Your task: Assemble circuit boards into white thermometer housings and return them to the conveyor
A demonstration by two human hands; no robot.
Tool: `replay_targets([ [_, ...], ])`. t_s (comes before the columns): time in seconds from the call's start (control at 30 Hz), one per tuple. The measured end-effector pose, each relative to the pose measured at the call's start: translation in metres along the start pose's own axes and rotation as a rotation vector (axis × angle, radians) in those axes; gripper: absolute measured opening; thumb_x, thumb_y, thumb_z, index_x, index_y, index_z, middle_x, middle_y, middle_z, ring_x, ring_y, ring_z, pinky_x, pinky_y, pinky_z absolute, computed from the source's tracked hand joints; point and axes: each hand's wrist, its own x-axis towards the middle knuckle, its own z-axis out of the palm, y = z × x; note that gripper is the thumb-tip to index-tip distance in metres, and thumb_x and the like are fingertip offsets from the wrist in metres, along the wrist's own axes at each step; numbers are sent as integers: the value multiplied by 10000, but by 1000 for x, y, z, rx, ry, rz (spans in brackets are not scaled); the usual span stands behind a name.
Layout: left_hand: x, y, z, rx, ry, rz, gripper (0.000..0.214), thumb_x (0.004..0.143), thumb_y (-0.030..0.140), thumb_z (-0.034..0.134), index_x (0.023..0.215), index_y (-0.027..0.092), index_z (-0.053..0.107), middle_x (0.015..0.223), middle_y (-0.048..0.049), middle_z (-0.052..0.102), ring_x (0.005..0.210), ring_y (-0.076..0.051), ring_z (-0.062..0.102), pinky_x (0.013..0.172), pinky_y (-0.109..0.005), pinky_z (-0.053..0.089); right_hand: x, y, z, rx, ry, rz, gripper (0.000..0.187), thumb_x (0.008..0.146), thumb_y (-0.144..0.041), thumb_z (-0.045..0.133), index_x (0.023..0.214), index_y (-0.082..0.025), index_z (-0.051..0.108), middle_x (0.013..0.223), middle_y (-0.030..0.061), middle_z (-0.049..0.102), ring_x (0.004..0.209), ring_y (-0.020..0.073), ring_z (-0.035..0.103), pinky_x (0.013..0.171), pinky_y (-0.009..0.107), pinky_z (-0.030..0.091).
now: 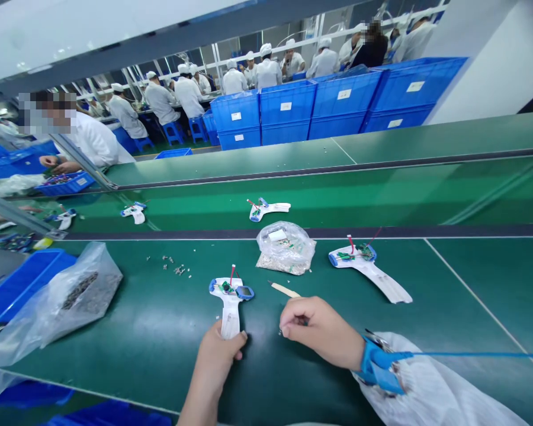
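My left hand [220, 352] is closed round the handle of a white thermometer half-shell [230, 299] that lies on the green mat, its head showing a circuit board, red wire and blue trim. My right hand [317, 328] is curled in a pinch just to the right, fingertips holding something too small to make out; a blue strap with a cord sits on that wrist. A pale wooden stick [284, 289] lies just above the right hand. A second open shell [368, 266] rests farther right. A clear bag of small parts [285, 247] sits between them.
A large clear bag [57, 299] and a blue bin [15, 284] stand at the left. Loose screws [171, 265] are scattered on the mat. More shells [266, 209] ride the conveyor behind. A person in white sits at far left; several workers and blue crates [337, 103] fill the back.
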Motion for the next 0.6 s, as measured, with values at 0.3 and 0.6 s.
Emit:
replay_targets([
  [0.3,-17,35,2,-393,-243,23,346,512,389,733,674,150,543,543,14,578,421,-69,470,445,-199,356,18,-44,6,-59,-12,-173,122,692,-61,587,616,-143,635,676,-13,508,622,87,476,603,221,383],
  [0.6,-76,93,8,-147,-76,274,242,713,314,625,920,191,606,553,69,530,477,-104,485,466,-210,388,17,-75,-7,-423,158,-483,129,717,-70,601,654,-161,668,705,12,524,750,143,485,701,292,355],
])
